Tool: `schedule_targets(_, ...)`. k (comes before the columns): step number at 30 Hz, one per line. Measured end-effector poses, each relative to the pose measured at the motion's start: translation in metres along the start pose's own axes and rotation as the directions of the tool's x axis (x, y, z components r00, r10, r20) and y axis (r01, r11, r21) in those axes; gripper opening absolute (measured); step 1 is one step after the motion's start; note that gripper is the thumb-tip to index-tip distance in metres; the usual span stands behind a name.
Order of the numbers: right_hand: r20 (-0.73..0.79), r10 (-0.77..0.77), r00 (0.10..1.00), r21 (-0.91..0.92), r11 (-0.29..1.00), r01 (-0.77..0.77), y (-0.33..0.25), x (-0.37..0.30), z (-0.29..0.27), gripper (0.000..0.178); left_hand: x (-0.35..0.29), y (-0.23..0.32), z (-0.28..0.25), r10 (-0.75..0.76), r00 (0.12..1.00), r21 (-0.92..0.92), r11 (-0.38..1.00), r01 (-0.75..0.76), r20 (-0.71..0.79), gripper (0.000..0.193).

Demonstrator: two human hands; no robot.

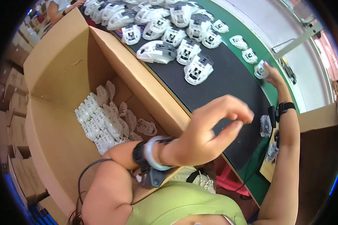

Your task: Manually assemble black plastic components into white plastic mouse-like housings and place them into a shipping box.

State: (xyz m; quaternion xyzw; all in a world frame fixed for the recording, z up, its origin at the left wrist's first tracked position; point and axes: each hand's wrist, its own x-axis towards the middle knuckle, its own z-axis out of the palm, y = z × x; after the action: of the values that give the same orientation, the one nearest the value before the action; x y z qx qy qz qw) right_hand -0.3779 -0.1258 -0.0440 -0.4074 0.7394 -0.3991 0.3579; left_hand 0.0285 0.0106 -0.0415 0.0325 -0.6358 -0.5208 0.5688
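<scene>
My left hand (210,131) hovers over the black mat (232,78), fingers curled and thumb apart, with nothing between them. At the far right, my right hand (274,77) grips a white plastic mouse shell (261,70) by its right side, over the green table edge. Two similar white shells, the nearer one (249,56) and one beyond it (238,42), lie in a line past it. On the mat's far part stand many white-and-grey mouse housings; the nearest housing (199,70) lies apart from my hands.
A large open cardboard box (139,78) stands at the left, holding a pile of white plastic shells (101,120). Small clear plastic bags (265,126) lie by my right forearm. Another carton (319,150) is at the right. A co-worker's arm (58,15) shows far left.
</scene>
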Motion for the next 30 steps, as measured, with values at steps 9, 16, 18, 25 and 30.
schedule_targets(9,0.074,-0.350,0.934,-0.537,0.775,0.333,-0.025,-0.140,0.031,0.058,-0.160,-0.129,-0.362,0.012,0.715,0.684,0.302,0.664,-0.700,0.030)
schedule_targets(16,0.497,-0.367,0.786,-0.584,0.528,0.616,-0.033,-0.326,0.065,0.049,-0.216,-0.207,-0.393,-0.450,0.761,0.877,-0.344,0.335,-0.468,0.034)
schedule_targets(18,0.474,-0.298,0.829,-0.534,0.651,0.539,-0.014,-0.345,0.052,0.046,-0.211,-0.204,-0.390,-0.445,0.742,0.850,-0.411,0.329,-0.502,0.034)
schedule_targets(25,0.012,-0.325,0.946,-0.576,0.771,0.272,0.030,-0.372,0.002,0.030,-0.213,-0.162,-0.414,-0.407,0.712,0.787,-0.516,0.337,-0.572,0.034)
schedule_targets(30,-0.258,-0.308,0.916,-0.625,0.776,0.085,0.073,-0.299,-0.096,0.029,-0.206,-0.157,-0.412,-0.437,0.713,0.818,-0.458,0.348,-0.548,0.034)
